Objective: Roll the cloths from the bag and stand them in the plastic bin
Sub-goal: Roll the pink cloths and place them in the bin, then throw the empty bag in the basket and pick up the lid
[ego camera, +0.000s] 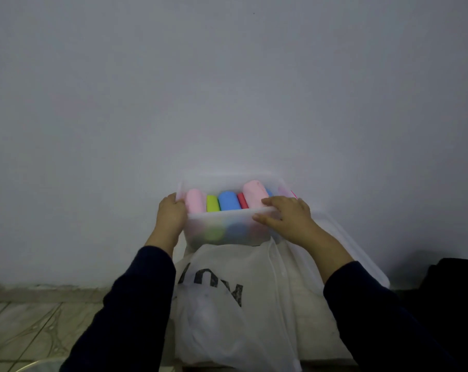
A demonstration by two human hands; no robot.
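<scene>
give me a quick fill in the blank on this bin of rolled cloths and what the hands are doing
1. The roll standing between the leftmost pink roll and the blue roll is coloured ____.
2. Both the left hand and the right hand grip the plastic ____.
3. The white bag bears printed letters coloured ____.
4. The tallest roll in view is coloured ____.

Missing words: green; bin; black; pink

Dim, bluish, soft-focus view — corners darkened, edges bowed by wide-angle lens.
</scene>
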